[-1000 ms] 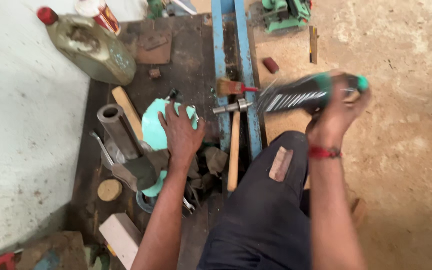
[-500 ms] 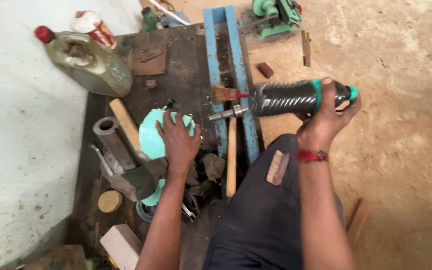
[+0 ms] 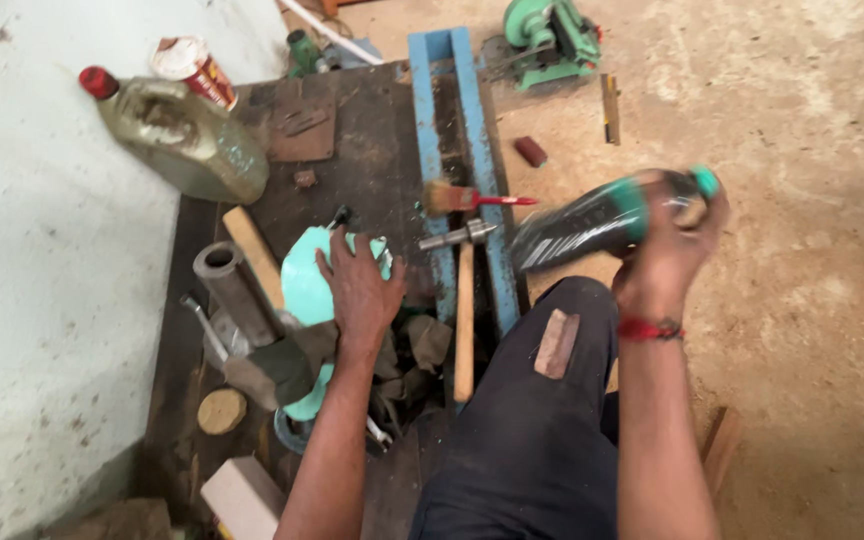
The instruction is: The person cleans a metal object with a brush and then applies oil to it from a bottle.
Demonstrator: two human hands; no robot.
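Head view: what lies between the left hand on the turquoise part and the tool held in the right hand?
In the head view, a hammer on the blue metal frame, with a red-handled brush just above.

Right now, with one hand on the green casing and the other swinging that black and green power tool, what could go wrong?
1. The right hand holds the power tool in the air, blurred in motion; it could slip or strike the knee below.
2. The left hand lies flat on the green casing, close to where the tool points.
3. The hammer and paintbrush lie loose nearby and could be knocked.
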